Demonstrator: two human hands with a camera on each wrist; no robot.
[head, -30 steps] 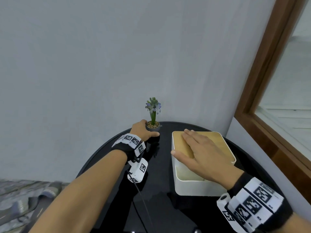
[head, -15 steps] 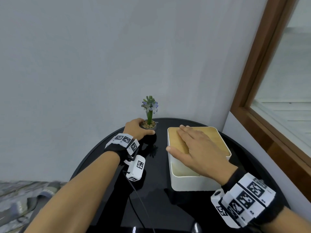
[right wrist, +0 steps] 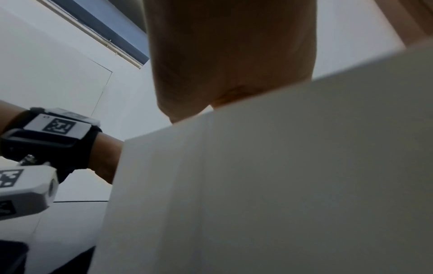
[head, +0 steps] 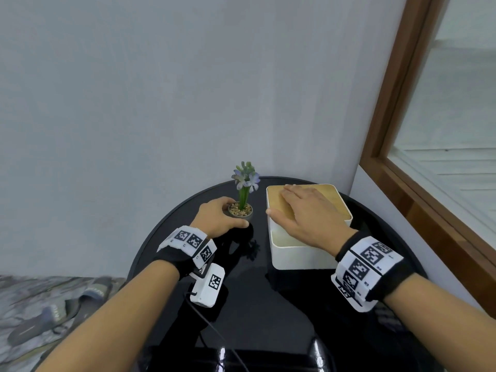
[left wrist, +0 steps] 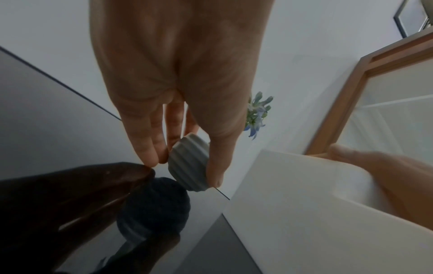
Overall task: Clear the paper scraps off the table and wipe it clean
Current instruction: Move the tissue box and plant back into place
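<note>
On the round black glossy table (head: 257, 312) my left hand (head: 220, 216) grips a small grey ribbed flower pot (head: 240, 212) (left wrist: 189, 163) holding a blue-flowered plant (head: 245, 178); fingers and thumb curl round its sides. The pot stands on the table near the far edge. My right hand (head: 308, 213) lies flat with straight fingers on the wooden lid (head: 332, 200) of a white box (head: 298, 253) (right wrist: 281, 185) at the table's right. No paper scraps or cloth show in any view.
A grey wall stands right behind the table, and a wood-framed window (head: 429, 183) runs along the right. Slippers (head: 53, 312) lie on the patterned floor at the lower left. The table's near half shows bare black surface.
The view has shifted, so table and hands sit lower in the frame. Both hands keep their hold: left on the pot, right flat on the box lid.
</note>
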